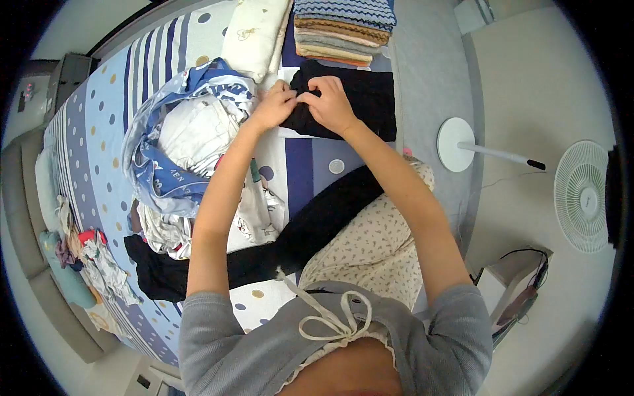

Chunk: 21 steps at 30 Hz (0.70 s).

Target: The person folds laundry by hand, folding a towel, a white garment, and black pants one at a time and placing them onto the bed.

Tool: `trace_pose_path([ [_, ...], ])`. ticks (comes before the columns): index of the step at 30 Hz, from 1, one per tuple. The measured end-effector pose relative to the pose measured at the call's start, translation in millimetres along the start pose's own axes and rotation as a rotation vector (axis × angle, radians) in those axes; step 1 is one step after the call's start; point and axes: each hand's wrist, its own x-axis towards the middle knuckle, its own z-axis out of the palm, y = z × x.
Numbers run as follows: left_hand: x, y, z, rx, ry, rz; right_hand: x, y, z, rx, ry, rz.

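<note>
A folded black garment (366, 96) lies near the bed's edge, on top of something white that shows at its left side. My left hand (276, 105) is at the garment's left edge, its fingers closed on the black cloth. Beside it, my right hand (328, 103) pinches the same cloth, with the fingertips of both hands nearly touching. Another black garment (317, 218) stretches across the bed and over my lap. To the left sits a heap of white clothes (198, 129) with a blue-and-white cloth (165, 175) around it.
A stack of folded cloths (340, 36) stands beyond the black garment, beside a white folded item (254, 36). More clothes (102, 264) lie at the far left of the striped bed. A white round-based stand (456, 144) and a fan (584, 198) are at the right.
</note>
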Motion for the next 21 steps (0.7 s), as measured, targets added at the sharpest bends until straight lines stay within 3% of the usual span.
trace_pose_path([
  [1, 5.6, -3.3, 4.7, -0.077, 0.027, -0.063, -0.5, 0.5, 1.5, 0.033, -0.008, 0.017],
  [4, 16.7, -51.2, 33.7, -0.816, 0.128, -0.262, 1.8, -2.3, 2.2, 0.07, -0.017, 0.015],
  [5, 7.9, -15.6, 16.3, -0.942, 0.073, -0.44, 1.5, -2.8, 1.4, 0.075, -0.039, -0.001],
  [8, -2.4, 28.2, 0.6, -0.854, 0.113, -0.34, -4.5, -4.0, 4.0, 0.135, 0.002, 0.068],
  [9, 3.5, 16.9, -2.3, -0.811, -0.019, -0.41, -7.1, -3.8, 3.6, 0.184, -0.059, 0.095],
  [12, 4.4, 15.7, 6.0, -0.768, 0.113, -0.481, -14.9, -3.6, -2.3, 0.295, -0.268, 0.101],
  [13, 3.3, 14.9, 6.0, -0.909, 0.145, -0.508, -18.2, -3.7, -5.8, 0.298, -0.234, 0.099],
  [16, -1.4, -6.3, 21.9, -0.588, 0.49, -0.401, -22.3, -3.3, -30.5, -0.033, -0.052, 0.128],
  [17, -4.2, 2.2, 19.5, -0.324, 0.575, -0.322, -24.3, -1.6, -41.1, -0.131, -0.061, 0.265],
  [18, -6.1, 20.5, 14.2, -0.129, 0.709, -0.062, -32.3, -0.5, -48.4, -0.289, -0.062, 0.392],
  [20, -8.6, 57.7, 3.5, 0.148, 0.637, 0.33, -55.3, 10.2, -50.4, -0.442, -0.017, 0.542],
  [21, -11.5, 67.9, 8.0, 0.255, 0.479, 0.342, -62.3, 13.0, -51.2, -0.494, -0.078, 0.603],
])
